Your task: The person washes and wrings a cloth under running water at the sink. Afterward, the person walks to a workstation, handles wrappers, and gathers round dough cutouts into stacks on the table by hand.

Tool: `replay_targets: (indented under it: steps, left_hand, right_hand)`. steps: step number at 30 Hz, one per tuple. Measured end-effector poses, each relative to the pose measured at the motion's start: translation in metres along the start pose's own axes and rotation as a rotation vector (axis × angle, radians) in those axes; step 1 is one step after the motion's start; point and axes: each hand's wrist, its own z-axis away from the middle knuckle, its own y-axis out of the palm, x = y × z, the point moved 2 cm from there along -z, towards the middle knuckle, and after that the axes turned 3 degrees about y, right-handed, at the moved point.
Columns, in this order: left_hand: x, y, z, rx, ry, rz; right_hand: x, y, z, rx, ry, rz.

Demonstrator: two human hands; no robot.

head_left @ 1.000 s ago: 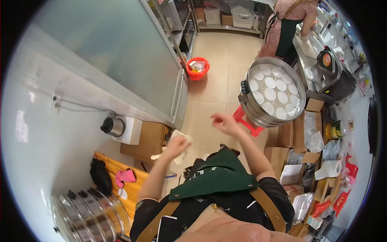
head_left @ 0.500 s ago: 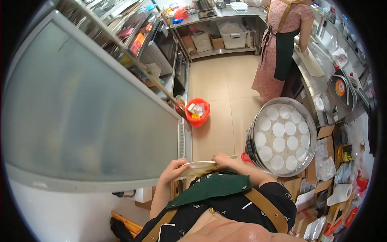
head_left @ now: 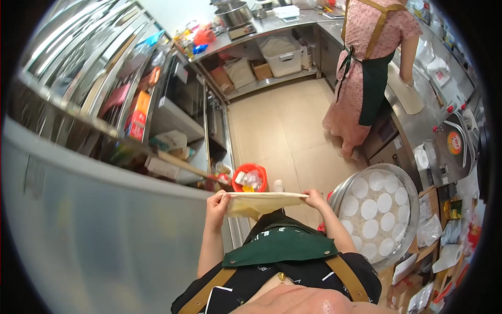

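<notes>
In front of my waist, a pale cream sheet (head_left: 264,200) is stretched between my hands, its top edge almost straight and the rest hanging down. Whether it is dough or cloth I cannot tell. My left hand (head_left: 216,208) pinches its left corner, thumb on top. At the other end, my right hand (head_left: 314,198) is closed on the right corner. Close to my right forearm stands a large round metal steamer (head_left: 339,194), with several round white papers (head_left: 369,209) laid across it.
A person in a pink dress (head_left: 361,26) and green apron works at the right counter over a pale flat sheet (head_left: 408,99). A red-lined bin (head_left: 264,177) stands ahead on the tiled floor (head_left: 261,131). Shelving (head_left: 104,94) and a glass door (head_left: 130,230) are left; boxes (head_left: 426,201) crowd the right.
My hands have spread apart and moved forward, pulling the sheet taut. The view has turned and advanced, so the bin and the steamer appear lower in the picture.
</notes>
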Motion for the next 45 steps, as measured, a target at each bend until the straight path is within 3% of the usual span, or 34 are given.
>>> replay_targets:
  steps: [2,4,6,8,9,12,14,16,17,19,22,23,24,25,26,27,28,29,32,34,37,39,45]
  left_hand:
    - [0.017,-0.012,-0.059,-0.08,-0.1,0.138]
    - [0.042,-0.031,-0.125,-0.007,0.028,-0.167]
    - [0.062,-0.052,-0.188,0.156,-0.057,-0.386]
    - [0.075,-0.069,-0.245,0.368,0.059,-0.656]
    - [0.074,-0.075,-0.271,0.419,-0.013,-0.758]
    - [0.078,-0.088,-0.349,0.491,0.078,-0.725]
    - [0.035,-0.08,-0.4,0.321,0.299,-0.708]
    - [-0.046,-0.055,-0.432,0.137,0.565,-0.757]
    - [-0.079,-0.043,-0.439,0.016,0.687,-0.685]
    - [-0.101,-0.035,-0.453,-0.197,0.761,-0.635]
    - [-0.068,-0.008,-0.483,-0.377,0.902,-0.469]
    - [-0.038,0.004,-0.499,-0.293,0.955,-0.552]
    - [0.009,0.011,-0.52,-0.185,0.916,-0.735]
    - [0.061,0.013,-0.541,0.196,0.705,-0.985]
    - [0.123,0.003,-0.553,0.541,0.442,-1.193]
    - [0.148,-0.001,-0.566,0.537,0.333,-1.153]
    - [0.161,-0.006,-0.585,0.43,0.358,-1.044]
    - [0.156,-0.003,-0.61,0.405,0.249,-0.947]
    - [0.141,0.028,-0.688,0.301,0.249,-0.897]
    - [0.131,0.054,-0.73,0.193,0.231,-0.676]
    - [0.119,0.079,-0.773,0.121,-0.027,-0.381]
    - [0.14,0.093,-0.797,0.089,-0.038,-0.306]
    - [0.164,0.17,-0.859,0.056,-0.354,-0.057]
  right_hand:
    - [0.004,-0.026,-0.039,-0.087,0.03,-0.053]
    - [0.005,-0.049,-0.087,-0.163,0.005,-0.07]
    - [0.036,-0.085,-0.116,-0.225,-0.021,-0.044]
    - [0.076,-0.135,-0.142,-0.296,-0.025,0.01]
    - [0.08,-0.15,-0.167,-0.345,-0.079,0.024]
    - [0.148,-0.211,-0.182,-0.496,-0.162,0.215]
    - [0.2,-0.251,-0.182,-0.693,-0.279,0.348]
    - [0.261,-0.28,-0.162,-1.087,-0.458,0.495]
    - [0.286,-0.294,-0.154,-1.108,-0.441,0.494]
    - [0.318,-0.307,-0.138,-1.548,-0.697,0.536]
    - [0.299,-0.308,-0.192,-1.66,-0.788,0.396]
    - [0.275,-0.302,-0.232,-1.535,-0.739,0.391]
    - [0.249,-0.295,-0.269,-1.32,-0.67,0.468]
    - [0.191,-0.274,-0.321,-1.041,-0.536,0.51]
    - [0.145,-0.258,-0.352,-0.443,-0.079,0.771]
    - [0.12,-0.257,-0.363,-0.183,0.143,0.592]
    - [0.107,-0.263,-0.37,-0.272,0.2,0.355]
    - [0.107,-0.274,-0.376,-0.384,0.259,0.21]
    - [0.126,-0.319,-0.419,-0.462,0.295,0.132]
    - [0.13,-0.35,-0.45,-0.482,0.283,0.087]
    - [0.126,-0.403,-0.498,-0.579,0.15,0.004]
    - [0.146,-0.438,-0.504,-0.726,0.083,-0.014]
    - [0.135,-0.446,-0.54,-0.909,0.256,-0.155]
